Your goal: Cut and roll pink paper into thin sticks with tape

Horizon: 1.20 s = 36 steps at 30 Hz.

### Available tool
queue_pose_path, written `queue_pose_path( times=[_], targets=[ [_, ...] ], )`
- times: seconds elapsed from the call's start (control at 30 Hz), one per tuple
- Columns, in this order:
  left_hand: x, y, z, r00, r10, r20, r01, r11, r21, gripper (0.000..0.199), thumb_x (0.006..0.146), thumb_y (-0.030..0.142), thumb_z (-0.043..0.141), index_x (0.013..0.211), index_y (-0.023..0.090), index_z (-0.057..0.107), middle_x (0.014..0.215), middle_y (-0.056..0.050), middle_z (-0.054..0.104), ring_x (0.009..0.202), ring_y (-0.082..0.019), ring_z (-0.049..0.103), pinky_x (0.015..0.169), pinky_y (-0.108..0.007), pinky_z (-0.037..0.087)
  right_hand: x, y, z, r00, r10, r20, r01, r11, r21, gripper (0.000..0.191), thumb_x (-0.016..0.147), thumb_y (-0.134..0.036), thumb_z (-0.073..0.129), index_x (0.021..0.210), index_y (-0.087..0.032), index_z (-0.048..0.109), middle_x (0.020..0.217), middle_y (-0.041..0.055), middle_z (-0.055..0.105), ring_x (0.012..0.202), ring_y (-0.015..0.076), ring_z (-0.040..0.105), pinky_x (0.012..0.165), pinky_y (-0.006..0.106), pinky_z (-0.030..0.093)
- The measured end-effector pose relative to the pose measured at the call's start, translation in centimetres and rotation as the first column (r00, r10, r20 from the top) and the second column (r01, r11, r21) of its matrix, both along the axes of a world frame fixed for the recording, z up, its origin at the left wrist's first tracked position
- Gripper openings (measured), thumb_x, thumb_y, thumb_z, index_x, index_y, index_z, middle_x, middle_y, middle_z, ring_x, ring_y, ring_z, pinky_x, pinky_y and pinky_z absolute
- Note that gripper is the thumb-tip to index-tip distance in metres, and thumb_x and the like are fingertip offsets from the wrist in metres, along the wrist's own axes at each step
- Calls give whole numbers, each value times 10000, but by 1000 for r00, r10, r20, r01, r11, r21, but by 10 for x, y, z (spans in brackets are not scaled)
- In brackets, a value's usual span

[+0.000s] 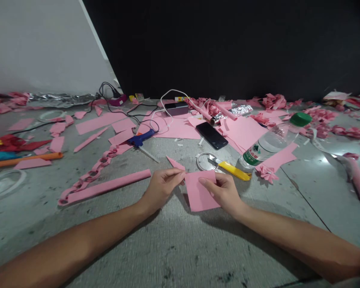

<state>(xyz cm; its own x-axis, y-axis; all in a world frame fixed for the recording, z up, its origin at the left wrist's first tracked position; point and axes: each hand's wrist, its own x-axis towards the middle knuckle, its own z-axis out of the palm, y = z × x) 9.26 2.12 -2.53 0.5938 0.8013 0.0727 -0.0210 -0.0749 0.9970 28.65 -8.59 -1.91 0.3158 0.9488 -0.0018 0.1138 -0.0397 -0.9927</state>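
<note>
A square of pink paper [199,194] is held up between both hands, just above the grey surface. My left hand [165,186] pinches its upper left corner between thumb and fingers. On the right side, my right hand [226,192] grips the sheet with the thumb in front and the fingers behind, mostly hidden. A pointed pink paper scrap [175,163] shows just beyond my left fingertips. Farther right lies a yellow utility knife [234,171], its tip over a white tape ring [206,161].
A rolled pink paper tube [111,186] and a paper chain [91,175] lie at left. Beyond them rests a blue glue gun [141,138] with a cord. A black phone [211,135], a tilted plastic bottle [267,146] and crumpled pink paper [274,101] are farther off.
</note>
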Motion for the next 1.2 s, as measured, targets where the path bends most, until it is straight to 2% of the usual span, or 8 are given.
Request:
queue_pose_path(
  times=[0.13, 0.33, 0.43, 0.63, 0.8, 1.1, 1.2],
  targets=[
    [-2, 0, 0, 1000, -15, 12, 15, 1000, 5, 229, 966, 399, 753, 956, 219, 895, 894, -38, 830, 830, -174, 722, 796, -259, 577, 0, 0, 0, 1000, 0, 4, 0, 1000, 0, 533, 840, -588, 803, 588, -201, 536, 586, -25, 442, 568, 117, 377, 518, 274, 299],
    [0, 2, -5, 1000, 0, -11, 1, 998, 55, 223, 968, 381, 760, 879, 217, 881, 872, -33, 838, 831, -174, 755, 806, -249, 589, 1, 0, -1, 1000, 7, 9, -7, 1000, -3, 523, 851, -592, 798, 606, -200, 551, 586, -27, 441, 567, 120, 377, 518, 276, 304],
    [0, 2, -6, 1000, -13, -4, 14, 998, 63, 207, 965, 374, 762, 920, 222, 896, 914, -45, 860, 875, -199, 794, 851, -272, 620, 0, 0, -1, 999, -17, 32, 16, 1000, 2, 540, 855, -603, 787, 593, -202, 538, 580, -24, 439, 567, 122, 375, 521, 280, 294],
    [0, -1, -4, 1000, 10, -9, -10, 999, 46, 176, 938, 371, 794, 963, 239, 908, 950, -52, 875, 894, -223, 820, 863, -302, 649, -2, 0, 1, 998, -42, 45, 42, 999, -8, 475, 861, -596, 776, 668, -185, 636, 632, -6, 490, 594, 136, 415, 550, 290, 335],
    [0, 0, -4, 999, 20, -41, -18, 999, 48, 185, 916, 393, 818, 930, 227, 898, 962, -61, 874, 915, -239, 818, 863, -315, 641, -2, 0, -1, 997, -56, 55, 57, 998, -16, 501, 840, -620, 793, 651, -191, 619, 616, -11, 482, 603, 140, 405, 549, 287, 330],
    [-3, 0, -7, 994, 4, -112, 9, 993, 120, 290, 1007, 435, 722, 921, 199, 867, 961, -49, 854, 892, -216, 763, 824, -297, 573, -1, 0, -6, 1000, -12, 9, 12, 1000, -17, 470, 866, -604, 791, 715, -172, 686, 656, 0, 524, 611, 138, 424, 564, 284, 341],
    [-4, 0, 0, 996, 40, -77, -33, 996, 84, 259, 1006, 410, 718, 957, 203, 866, 1005, -52, 857, 972, -220, 770, 907, -307, 577, -1, -1, -6, 1000, -18, 23, 19, 1000, -16, 499, 865, -619, 786, 675, -183, 637, 633, -6, 501, 604, 137, 409, 553, 285, 324]
  ],
)
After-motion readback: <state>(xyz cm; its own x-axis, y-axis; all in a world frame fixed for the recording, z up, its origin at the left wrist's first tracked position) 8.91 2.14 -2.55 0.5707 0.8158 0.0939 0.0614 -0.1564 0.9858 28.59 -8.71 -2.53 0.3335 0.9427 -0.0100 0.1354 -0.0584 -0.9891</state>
